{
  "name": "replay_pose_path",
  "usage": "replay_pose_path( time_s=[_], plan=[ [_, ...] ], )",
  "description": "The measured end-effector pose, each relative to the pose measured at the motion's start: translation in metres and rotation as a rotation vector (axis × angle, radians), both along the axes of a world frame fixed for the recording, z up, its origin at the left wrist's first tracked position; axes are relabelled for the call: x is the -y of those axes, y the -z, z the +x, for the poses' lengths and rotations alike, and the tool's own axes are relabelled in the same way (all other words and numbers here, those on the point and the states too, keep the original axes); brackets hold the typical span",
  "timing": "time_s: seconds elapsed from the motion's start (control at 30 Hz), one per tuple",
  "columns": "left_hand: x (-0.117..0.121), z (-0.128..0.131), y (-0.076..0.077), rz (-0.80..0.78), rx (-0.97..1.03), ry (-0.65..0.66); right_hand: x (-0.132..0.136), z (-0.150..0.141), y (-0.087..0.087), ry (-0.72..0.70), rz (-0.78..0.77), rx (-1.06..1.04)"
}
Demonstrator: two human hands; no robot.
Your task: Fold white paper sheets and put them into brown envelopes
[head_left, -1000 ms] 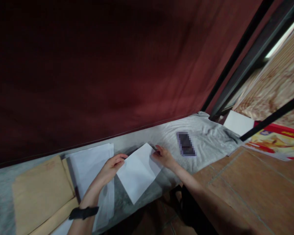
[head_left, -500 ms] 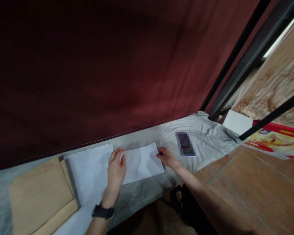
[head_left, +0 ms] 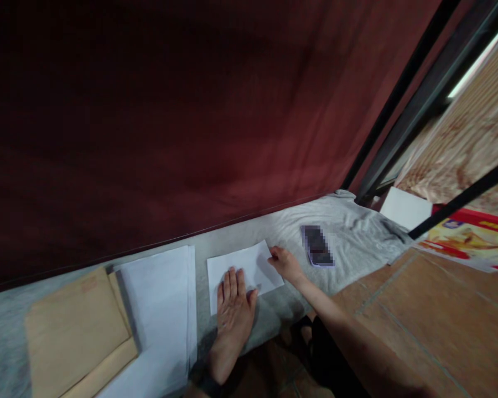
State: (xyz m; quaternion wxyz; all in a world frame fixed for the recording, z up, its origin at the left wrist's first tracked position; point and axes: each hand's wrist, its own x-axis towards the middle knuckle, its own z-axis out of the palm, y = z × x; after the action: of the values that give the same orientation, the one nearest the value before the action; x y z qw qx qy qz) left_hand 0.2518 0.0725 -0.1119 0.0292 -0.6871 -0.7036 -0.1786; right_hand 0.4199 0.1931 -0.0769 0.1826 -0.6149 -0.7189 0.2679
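Observation:
A small white sheet of paper (head_left: 257,268), perhaps folded, lies on the grey cloth (head_left: 232,237). My left hand (head_left: 234,309) rests flat on its lower middle, fingers stretched out. At the paper's right edge my right hand (head_left: 287,265) is closed, with thumb and fingertips pinched there; the exact contact is partly hidden by the curled fingers. To the left are a stack of larger white sheets (head_left: 161,293) and brown paper envelopes (head_left: 78,326) overlapping it. Right of my right hand lies a phone (head_left: 318,246), its screen blurred out.
A dark red curtain (head_left: 211,138) hangs behind the cloth-covered surface. Black metal bars (head_left: 402,94) stand at the right. Beyond them are a white box (head_left: 406,207) and a red and yellow printed package (head_left: 468,235) near the tiled floor (head_left: 419,309).
My left hand has moved right and down from the paper's left edge and now lies flat on it. My right hand stays at the right edge.

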Motion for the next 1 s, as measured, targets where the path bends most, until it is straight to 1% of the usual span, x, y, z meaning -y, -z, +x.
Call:
replay_pose_path(
  time_s=[0.1, 0.2, 0.27, 0.33, 0.37, 0.43, 0.47, 0.53, 0.63, 0.73, 0.87, 1.0],
  plan=[
    [0.000, 0.004, -0.008, -0.063, 0.013, -0.028, -0.001, 0.000, 0.000, 0.014, 0.025, 0.021],
    [-0.004, 0.003, -0.018, -0.078, -0.036, -0.026, 0.002, -0.002, -0.003, 0.046, 0.069, 0.042],
    [-0.010, 0.000, -0.023, -0.076, -0.072, -0.015, 0.007, -0.009, -0.004, 0.031, 0.161, 0.025],
    [-0.016, -0.005, -0.025, -0.066, -0.091, -0.014, 0.015, -0.023, -0.002, -0.056, 0.286, -0.052],
    [-0.019, -0.007, -0.024, -0.054, -0.092, -0.019, 0.020, -0.031, 0.000, -0.125, 0.331, -0.108],
    [-0.024, -0.012, -0.019, -0.028, -0.082, -0.013, 0.033, -0.048, 0.006, -0.280, 0.340, -0.167],
    [-0.027, -0.014, -0.015, -0.022, -0.074, 0.000, 0.039, -0.055, 0.009, -0.356, 0.336, -0.153],
    [-0.030, -0.018, -0.007, -0.030, -0.060, 0.027, 0.051, -0.063, 0.016, -0.431, 0.345, -0.065],
    [-0.032, -0.020, 0.004, -0.045, -0.043, 0.028, 0.060, -0.063, 0.024, -0.444, 0.376, 0.084],
    [-0.032, -0.020, 0.010, -0.026, -0.047, 0.023, 0.060, -0.057, 0.029, -0.422, 0.412, 0.166],
    [-0.033, -0.020, 0.011, 0.000, -0.118, 0.006, 0.056, -0.050, 0.037, -0.403, 0.493, 0.226],
    [-0.030, -0.024, 0.009, 0.017, -0.151, -0.012, 0.052, -0.041, 0.044, -0.377, 0.568, 0.267]
  ],
)
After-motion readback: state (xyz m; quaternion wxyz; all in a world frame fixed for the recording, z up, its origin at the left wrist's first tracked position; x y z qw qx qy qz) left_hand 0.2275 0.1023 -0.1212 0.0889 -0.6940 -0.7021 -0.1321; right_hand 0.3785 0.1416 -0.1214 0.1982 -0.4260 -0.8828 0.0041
